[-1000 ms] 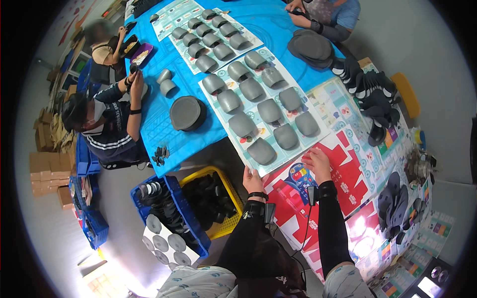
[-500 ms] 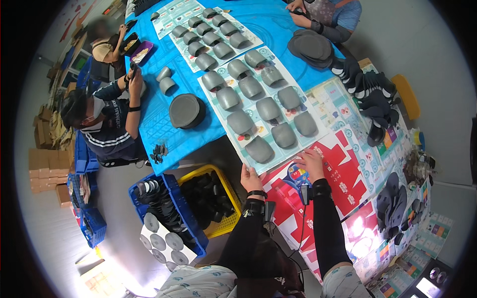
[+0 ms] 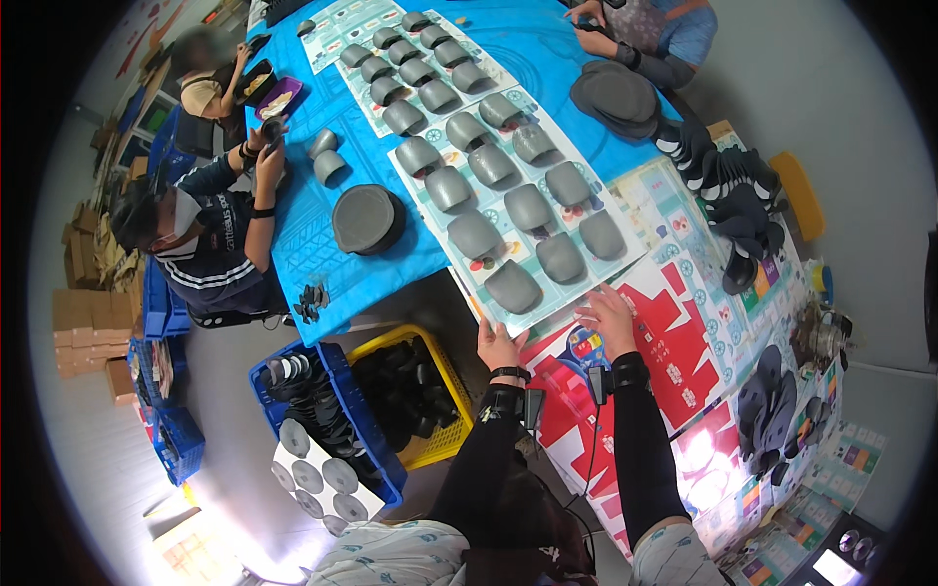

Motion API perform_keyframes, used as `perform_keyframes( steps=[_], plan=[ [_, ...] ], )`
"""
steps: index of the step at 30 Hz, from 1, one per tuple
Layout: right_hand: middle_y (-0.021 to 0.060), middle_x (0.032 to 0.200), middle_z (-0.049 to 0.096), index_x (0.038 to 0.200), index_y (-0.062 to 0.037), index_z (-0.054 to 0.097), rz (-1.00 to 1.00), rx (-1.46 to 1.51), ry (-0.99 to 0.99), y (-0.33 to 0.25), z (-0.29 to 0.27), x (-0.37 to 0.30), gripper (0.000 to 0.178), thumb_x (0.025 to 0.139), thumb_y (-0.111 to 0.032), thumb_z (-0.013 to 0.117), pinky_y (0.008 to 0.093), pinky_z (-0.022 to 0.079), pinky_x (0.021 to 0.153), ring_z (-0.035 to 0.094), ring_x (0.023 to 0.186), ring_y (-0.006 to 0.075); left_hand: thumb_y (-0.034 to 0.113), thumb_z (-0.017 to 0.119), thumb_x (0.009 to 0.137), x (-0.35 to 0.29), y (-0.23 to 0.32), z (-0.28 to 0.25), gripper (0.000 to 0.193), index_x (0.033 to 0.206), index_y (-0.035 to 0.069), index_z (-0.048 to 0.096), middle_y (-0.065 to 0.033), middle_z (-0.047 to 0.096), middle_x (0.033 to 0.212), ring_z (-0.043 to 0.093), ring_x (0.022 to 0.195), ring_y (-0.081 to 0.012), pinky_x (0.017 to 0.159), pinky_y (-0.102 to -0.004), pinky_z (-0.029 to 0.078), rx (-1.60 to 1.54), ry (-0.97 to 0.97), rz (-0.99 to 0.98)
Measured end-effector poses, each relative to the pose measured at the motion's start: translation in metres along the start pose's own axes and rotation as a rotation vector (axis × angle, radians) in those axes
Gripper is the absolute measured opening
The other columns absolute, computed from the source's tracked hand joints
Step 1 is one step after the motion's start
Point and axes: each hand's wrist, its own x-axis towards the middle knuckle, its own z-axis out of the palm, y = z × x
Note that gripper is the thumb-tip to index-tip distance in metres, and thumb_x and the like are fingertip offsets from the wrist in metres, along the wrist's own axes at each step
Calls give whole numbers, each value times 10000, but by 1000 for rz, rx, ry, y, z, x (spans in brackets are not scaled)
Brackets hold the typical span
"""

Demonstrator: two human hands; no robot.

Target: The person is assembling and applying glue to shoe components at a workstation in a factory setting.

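A printed board [image 3: 559, 322] carries rows of grey curved shell-like pieces [image 3: 512, 285], and its near end extends toward me past the blue-covered table. At the near left corner, my left hand [image 3: 500, 344] pinches the board, thumb along the edge and the other fingers partly hidden. Along the near edge, my right hand [image 3: 610, 320] has its fingers spread, the tips at or just beside the board. Under my right hand lies a red-and-white printed sheet [image 3: 674, 337]. A dark strap circles each wrist, and a small cabled device [image 3: 598, 381] is at the right one.
Dark round stacks [image 3: 368, 219] and loose grey shells [image 3: 327, 166] lie on the blue table cover [image 3: 415, 269]. Below stand a blue crate [image 3: 396, 469] and a yellow crate [image 3: 459, 410] with dark pieces. Black curved pieces [image 3: 738, 195] line the right side. Co-workers [image 3: 210, 230] sit around the table.
Both my hands have shifted very slightly, the left a little up and right. The shells near me moved slightly with the board. At left, a co-worker's hands and the dark piece moved a little.
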Motion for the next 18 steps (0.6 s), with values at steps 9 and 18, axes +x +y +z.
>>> perform_keyframes(
  steps=[9,18],
  plan=[
    [192,1351,569,1541,10,294,10,1,28,-13,17,-7,636,994,-97,600,329,592,744,716,973,268,17,447,1047,16,20,35,457,1501,52,423,-143,582,1317,685,962,-251,676,-383,670,-27,14,-24],
    [157,1298,602,1494,-14,383,26,-7,20,-9,2,-20,536,1004,-119,573,319,568,778,698,1005,265,27,411,1054,50,23,51,448,1491,123,444,-106,605,1286,709,906,-261,647,-366,672,-32,38,9]
  ],
)
